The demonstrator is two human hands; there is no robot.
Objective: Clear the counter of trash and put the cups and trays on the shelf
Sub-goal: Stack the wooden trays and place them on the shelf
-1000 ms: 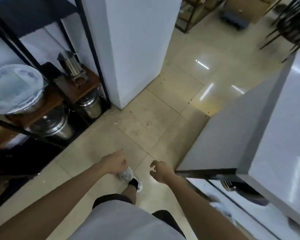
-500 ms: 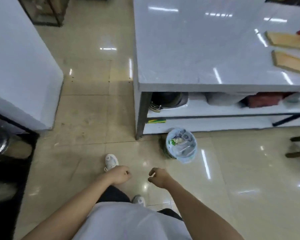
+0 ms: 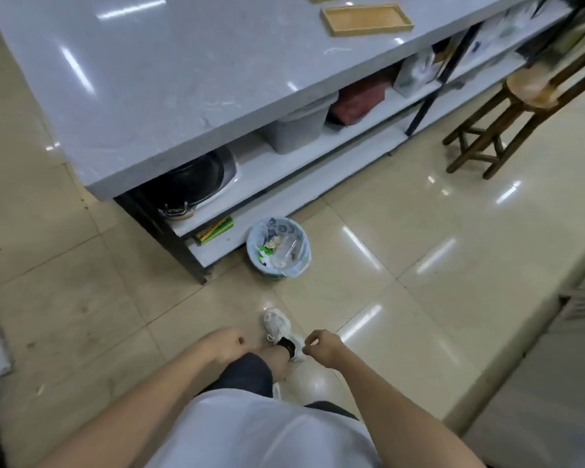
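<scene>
Tray [image 3: 366,19] on counter [image 3: 169,79], bin [image 3: 279,246] below

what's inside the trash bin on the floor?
The trash bin has a pale plastic liner and holds crumpled clear plastic wrap, green and white scraps and some pale bits on top. Anything below that top layer is covered, so I cannot tell how full it is.

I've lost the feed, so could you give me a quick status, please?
Left hand and right hand loosely curled, empty. Wooden tray waiting on counter. Path clear.
</scene>
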